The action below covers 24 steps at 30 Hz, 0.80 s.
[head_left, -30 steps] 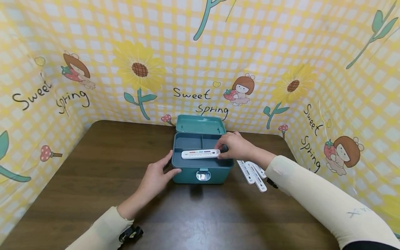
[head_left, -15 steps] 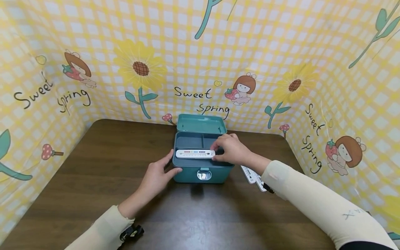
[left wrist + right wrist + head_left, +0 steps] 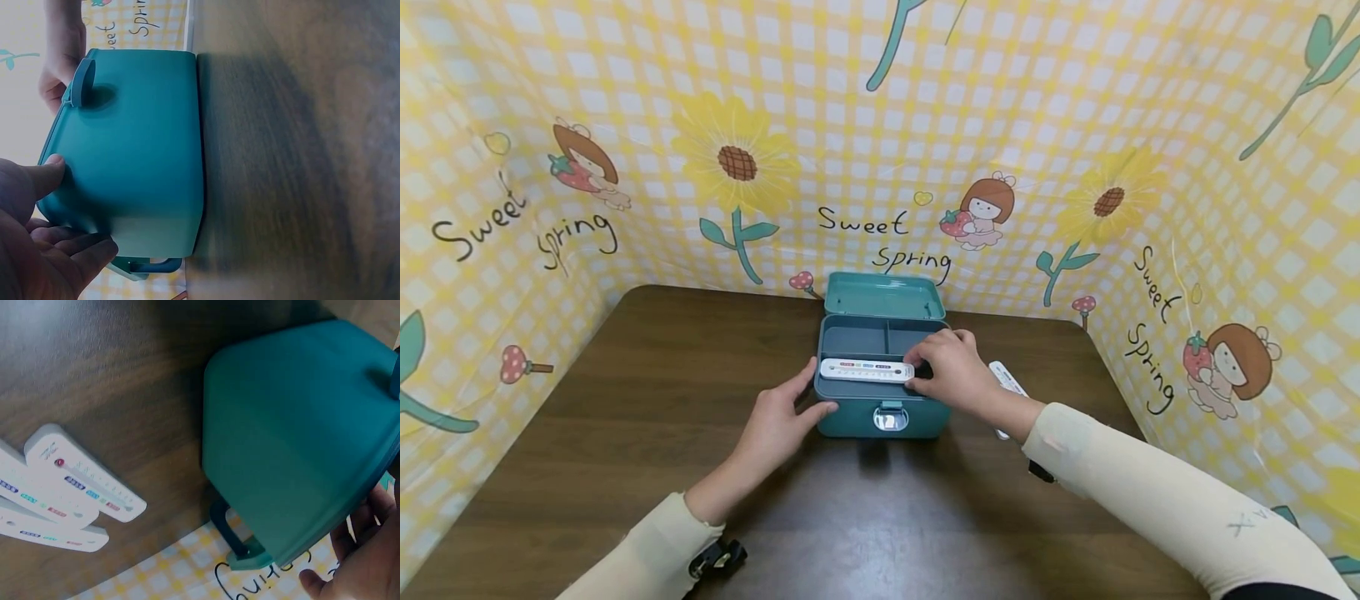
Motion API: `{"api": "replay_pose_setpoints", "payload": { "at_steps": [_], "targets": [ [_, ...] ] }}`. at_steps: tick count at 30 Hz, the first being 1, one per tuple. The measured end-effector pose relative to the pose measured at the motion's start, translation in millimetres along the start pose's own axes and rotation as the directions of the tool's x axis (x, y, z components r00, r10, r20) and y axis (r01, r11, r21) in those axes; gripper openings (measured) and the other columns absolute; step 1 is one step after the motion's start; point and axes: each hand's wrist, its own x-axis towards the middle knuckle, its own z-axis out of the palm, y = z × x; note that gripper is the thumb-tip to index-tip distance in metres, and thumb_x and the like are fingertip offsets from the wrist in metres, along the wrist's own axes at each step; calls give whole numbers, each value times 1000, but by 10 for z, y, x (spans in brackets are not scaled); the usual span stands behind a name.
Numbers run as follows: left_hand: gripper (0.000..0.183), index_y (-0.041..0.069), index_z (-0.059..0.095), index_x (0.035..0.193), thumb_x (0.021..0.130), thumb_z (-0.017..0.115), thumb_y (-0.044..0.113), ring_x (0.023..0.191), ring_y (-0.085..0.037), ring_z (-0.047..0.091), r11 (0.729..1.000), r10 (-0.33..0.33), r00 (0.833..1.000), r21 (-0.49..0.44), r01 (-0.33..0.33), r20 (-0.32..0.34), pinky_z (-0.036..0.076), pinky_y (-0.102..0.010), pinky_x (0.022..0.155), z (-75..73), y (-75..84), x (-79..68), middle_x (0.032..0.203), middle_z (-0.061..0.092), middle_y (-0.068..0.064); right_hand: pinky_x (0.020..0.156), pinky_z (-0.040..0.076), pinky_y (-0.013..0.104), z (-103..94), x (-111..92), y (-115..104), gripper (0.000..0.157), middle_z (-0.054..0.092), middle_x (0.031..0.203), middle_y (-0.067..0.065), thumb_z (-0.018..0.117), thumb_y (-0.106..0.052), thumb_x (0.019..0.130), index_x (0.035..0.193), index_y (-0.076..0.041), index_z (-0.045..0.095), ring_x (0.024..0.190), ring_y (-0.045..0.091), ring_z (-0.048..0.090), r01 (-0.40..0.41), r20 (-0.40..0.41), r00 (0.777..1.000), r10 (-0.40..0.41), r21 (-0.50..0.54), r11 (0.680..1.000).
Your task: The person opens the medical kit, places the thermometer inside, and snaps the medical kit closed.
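Note:
A teal storage box (image 3: pixel 850 422) stands with its lid (image 3: pixel 883 297) raised at the back, showing a dark divided tray (image 3: pixel 853 337). My right hand (image 3: pixel 958 372) pinches the right end of a white thermometer (image 3: pixel 861 370) that lies crosswise over the tray's front compartment. Whether it touches the bottom I cannot tell. Around the front left corner, my left hand (image 3: pixel 778 422) touches the box with spread thumb and fingers; in the left wrist view its thumb (image 3: pixel 47 175) is at the front rim. The right wrist view shows my right hand (image 3: pixel 369 550) partly behind the box.
Several more white thermometers (image 3: pixel 81 472) lie overlapping on the wooden table (image 3: pixel 647 400), right of the box and partly under my right forearm. A checked yellow cloth (image 3: pixel 865 142) walls in the back and sides. The box has a front latch (image 3: pixel 891 418).
My right hand has moved slightly left with the thermometer, which has straightened along the front compartment. My left hand keeps its place at the box.

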Motion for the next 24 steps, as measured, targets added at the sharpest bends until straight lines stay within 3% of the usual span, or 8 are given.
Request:
{"api": "replay_pose_setpoints", "payload": {
  "at_steps": [14, 24],
  "targets": [
    [80, 13, 39, 158, 92, 78, 37, 140, -26, 50, 1000, -11, 1000, 0, 11, 13, 48, -49, 108, -20, 11, -2, 156, 46, -9, 108, 31, 58, 67, -49, -99, 19, 74, 96, -9, 85, -36, 85, 98, -23, 80, 101, 15, 57, -83, -68, 995, 79, -66, 994],
    [80, 12, 41, 157, 91, 78, 38, 139, -27, 51, 1000, -11, 1000, -5, 11, 13, 47, -49, 108, -21, 8, 2, 154, 48, -10, 104, 35, 49, 7, -163, 81, 27, 71, 99, -8, 82, -38, 88, 108, -20, 79, 102, 15, 58, -50, -79, 995, 61, 133, 990]
  ]
}}
